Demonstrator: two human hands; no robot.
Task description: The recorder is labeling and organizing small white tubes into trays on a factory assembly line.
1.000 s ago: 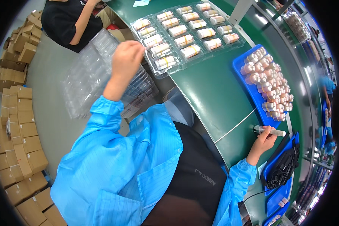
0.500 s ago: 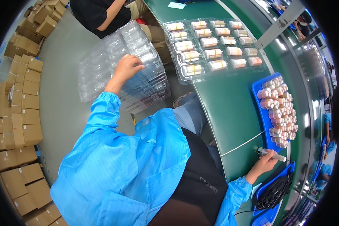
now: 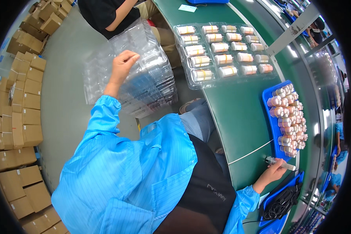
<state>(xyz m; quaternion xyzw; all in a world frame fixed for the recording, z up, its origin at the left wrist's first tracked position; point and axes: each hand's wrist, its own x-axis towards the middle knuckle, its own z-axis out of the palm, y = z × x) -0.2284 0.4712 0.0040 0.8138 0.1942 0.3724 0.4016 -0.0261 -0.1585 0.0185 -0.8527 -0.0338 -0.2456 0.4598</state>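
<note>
My left hand (image 3: 121, 66) pinches the top tray off the clear stack (image 3: 144, 78) at my far left, beside the tabletop (image 3: 238, 117); my right hand (image 3: 270, 175) grips a pen-like tool (image 3: 279, 163), steadied near the blue bin (image 3: 270, 97).

One head-worn fisheye view is looking steeply down from above the person's own shoulders, so the blue coat (image 3: 121, 175) is filling the lower middle. The lens is facing forward and down: the floor with stacked cardboard boxes (image 3: 15, 117) is lying along the left edge, the green desk (image 3: 241, 117) is curving along the right. Straight edges are bending near the dark round rim. The left hand (image 3: 123, 64) is sitting far up the frame, the right hand (image 3: 271, 175) low right.
</note>
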